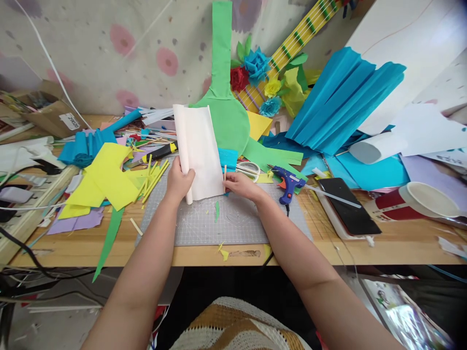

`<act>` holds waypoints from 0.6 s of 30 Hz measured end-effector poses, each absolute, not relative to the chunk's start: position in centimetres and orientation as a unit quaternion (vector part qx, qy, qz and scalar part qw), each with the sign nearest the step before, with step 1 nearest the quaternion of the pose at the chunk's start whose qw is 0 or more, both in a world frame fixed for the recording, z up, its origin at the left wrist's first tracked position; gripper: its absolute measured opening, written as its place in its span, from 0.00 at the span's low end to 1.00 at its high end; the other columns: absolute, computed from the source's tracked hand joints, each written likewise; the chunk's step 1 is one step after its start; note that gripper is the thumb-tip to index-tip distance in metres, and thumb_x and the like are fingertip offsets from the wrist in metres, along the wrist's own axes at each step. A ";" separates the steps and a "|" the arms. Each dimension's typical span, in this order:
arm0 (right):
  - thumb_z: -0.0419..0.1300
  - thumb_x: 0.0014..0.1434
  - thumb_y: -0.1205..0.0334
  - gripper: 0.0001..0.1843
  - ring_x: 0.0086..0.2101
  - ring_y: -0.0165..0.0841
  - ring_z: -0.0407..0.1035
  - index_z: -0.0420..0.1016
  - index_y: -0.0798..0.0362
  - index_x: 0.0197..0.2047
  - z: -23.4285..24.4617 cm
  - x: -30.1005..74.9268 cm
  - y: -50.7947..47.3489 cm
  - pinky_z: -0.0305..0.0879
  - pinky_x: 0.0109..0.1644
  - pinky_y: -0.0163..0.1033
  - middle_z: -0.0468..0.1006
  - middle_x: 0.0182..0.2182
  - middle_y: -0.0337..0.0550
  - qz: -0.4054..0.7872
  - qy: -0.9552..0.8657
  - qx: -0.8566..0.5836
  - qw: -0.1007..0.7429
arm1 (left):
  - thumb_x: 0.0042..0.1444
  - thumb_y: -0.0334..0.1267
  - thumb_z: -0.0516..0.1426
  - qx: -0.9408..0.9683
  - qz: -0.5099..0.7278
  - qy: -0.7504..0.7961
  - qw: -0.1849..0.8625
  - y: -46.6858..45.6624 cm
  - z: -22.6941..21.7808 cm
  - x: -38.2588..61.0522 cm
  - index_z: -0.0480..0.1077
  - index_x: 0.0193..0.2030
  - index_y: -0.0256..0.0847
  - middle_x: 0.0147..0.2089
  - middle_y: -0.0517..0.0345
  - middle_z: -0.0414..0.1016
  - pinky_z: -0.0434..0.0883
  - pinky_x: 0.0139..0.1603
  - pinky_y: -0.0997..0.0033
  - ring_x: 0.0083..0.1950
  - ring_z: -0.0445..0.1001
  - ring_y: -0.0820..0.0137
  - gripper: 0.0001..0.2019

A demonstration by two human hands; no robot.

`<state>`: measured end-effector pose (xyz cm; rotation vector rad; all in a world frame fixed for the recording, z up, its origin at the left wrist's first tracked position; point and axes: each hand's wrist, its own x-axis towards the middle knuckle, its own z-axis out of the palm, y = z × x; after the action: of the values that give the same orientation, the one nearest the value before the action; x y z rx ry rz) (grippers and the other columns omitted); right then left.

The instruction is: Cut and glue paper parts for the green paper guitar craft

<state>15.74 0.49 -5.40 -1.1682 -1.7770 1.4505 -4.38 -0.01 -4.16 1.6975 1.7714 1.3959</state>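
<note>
A white sheet of crepe paper (199, 146), partly rolled along its left edge, stands up from the grey cutting mat (226, 223). My left hand (178, 181) is closed on its lower left rolled edge. My right hand (239, 184) pinches the sheet's lower right edge together with a thin wooden stick (225, 176). A blue piece of paper (229, 158) lies just behind the sheet.
A blue glue gun (288, 183) and white-handled scissors (248, 169) lie right of my hands. A black phone (348, 205) and a red-and-white cup (416, 201) sit further right. Yellow paper (107, 177), blue crepe folds (343, 102), a green paper shape (224, 97) and paper flowers crowd the wooden table (401, 243).
</note>
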 end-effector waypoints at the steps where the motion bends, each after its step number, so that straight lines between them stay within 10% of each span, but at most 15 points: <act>1: 0.53 0.48 0.68 0.04 0.25 0.25 0.66 0.68 0.54 0.26 -5.3 15.7 0.4 0.65 0.31 0.33 0.71 0.22 0.35 0.547 -0.661 -0.433 0.278 | 0.40 0.32 0.54 0.596 0.491 0.616 0.157 0.0 -4.1 -4.3 0.63 0.38 0.40 0.33 0.59 0.68 0.67 0.40 0.65 0.35 0.68 0.66 0.15; 18: 0.59 0.46 0.68 0.04 0.22 0.28 0.67 0.67 0.54 0.23 -4.4 15.3 -0.1 0.67 0.29 0.38 0.72 0.18 0.35 0.584 -0.576 -0.476 0.318 | 0.43 0.36 0.56 0.560 0.505 0.635 0.167 -0.2 -3.7 -4.5 0.61 0.44 0.41 0.33 0.57 0.73 0.67 0.38 0.65 0.33 0.71 0.66 0.19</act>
<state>15.26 -0.08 -4.39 -1.2511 -1.5157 1.5357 -4.49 -0.23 -3.67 1.5929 1.8065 1.4378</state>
